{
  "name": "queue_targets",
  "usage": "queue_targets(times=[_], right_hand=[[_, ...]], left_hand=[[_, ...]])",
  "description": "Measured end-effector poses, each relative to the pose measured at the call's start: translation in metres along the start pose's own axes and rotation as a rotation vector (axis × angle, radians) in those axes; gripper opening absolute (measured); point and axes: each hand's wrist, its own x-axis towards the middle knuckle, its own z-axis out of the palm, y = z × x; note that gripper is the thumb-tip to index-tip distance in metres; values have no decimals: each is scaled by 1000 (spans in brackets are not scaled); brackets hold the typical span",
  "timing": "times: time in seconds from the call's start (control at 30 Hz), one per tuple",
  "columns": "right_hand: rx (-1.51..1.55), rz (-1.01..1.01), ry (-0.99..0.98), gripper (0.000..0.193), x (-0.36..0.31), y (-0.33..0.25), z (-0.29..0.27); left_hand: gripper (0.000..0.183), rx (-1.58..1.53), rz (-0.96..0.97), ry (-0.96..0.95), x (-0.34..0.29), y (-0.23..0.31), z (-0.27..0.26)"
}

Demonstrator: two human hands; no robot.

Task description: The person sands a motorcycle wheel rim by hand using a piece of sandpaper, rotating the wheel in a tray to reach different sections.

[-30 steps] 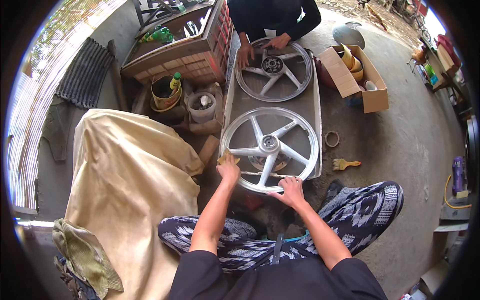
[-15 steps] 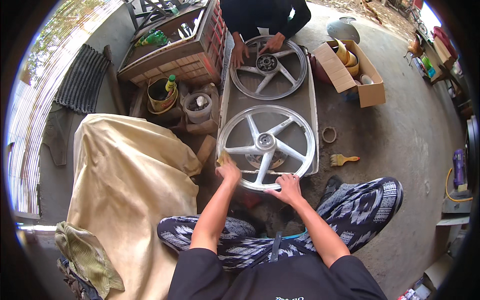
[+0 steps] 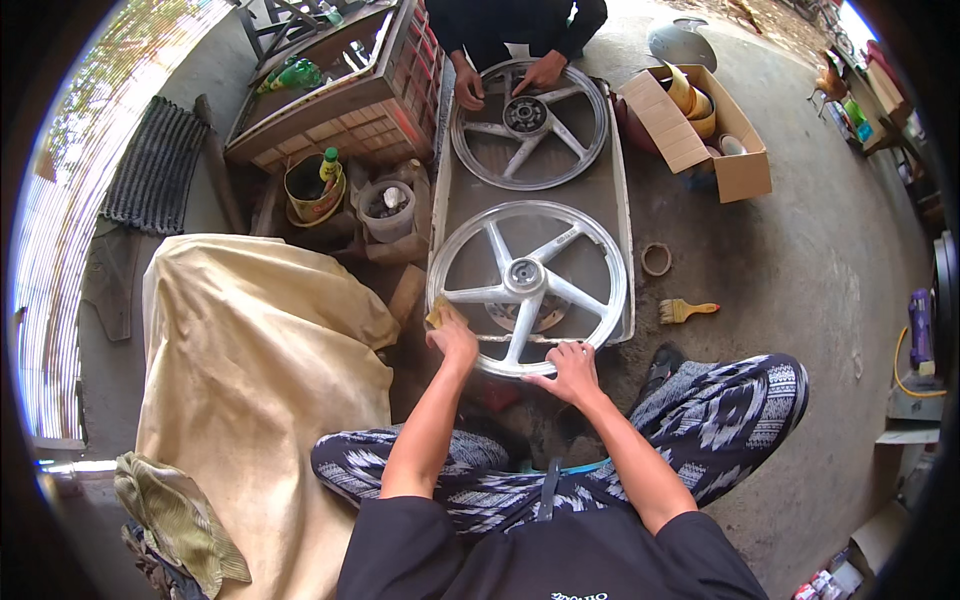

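Observation:
A silvery-white five-spoke motorcycle wheel [image 3: 483, 296] lies in front of me across the near end of a shallow tray [image 3: 623, 190]. My left hand [image 3: 452, 336] is closed on a folded yellowish sanding sheet [image 3: 437, 312], pressing it against the wheel's left rim near a spoke's end. At the near right edge my right hand [image 3: 570, 371] grips the rim, with the thumb underneath or inside, partly hidden. Beyond it sits a second, greyer wheel [image 3: 524, 117], where a person's hands [image 3: 541, 72] touch its far side.
A paintbrush [image 3: 688, 311] and a ring [image 3: 656, 260] lie on the floor at right, below an open cardboard box [image 3: 735, 175]. On the left are a tan cloth cover [image 3: 270, 340], buckets [image 3: 388, 212] and a wooden crate [image 3: 330, 130].
The whole view has shifted slightly. My two hands keep nearly the same places on the rim. The other person's hand at left has lifted a little toward the far edge of their wheel.

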Motion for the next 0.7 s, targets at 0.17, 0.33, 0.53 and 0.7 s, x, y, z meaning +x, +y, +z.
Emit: queue_targets(times=[0.17,0.33,0.53,0.7], right_hand=[[-7,-6,-4,70,-3,-1,-3],[-6,26,-11,70,-5,6,-4],[8,-18,23,68,-1,-4,3],[-2,11,23,68,-5,7,3]], left_hand=[[80,-106,102,38,-2,-18,1],[76,-89,111,1,-11,-3,-6],[74,-123,135,153,7,-27,12],[78,-161,31,-101,-45,-3,-16]])
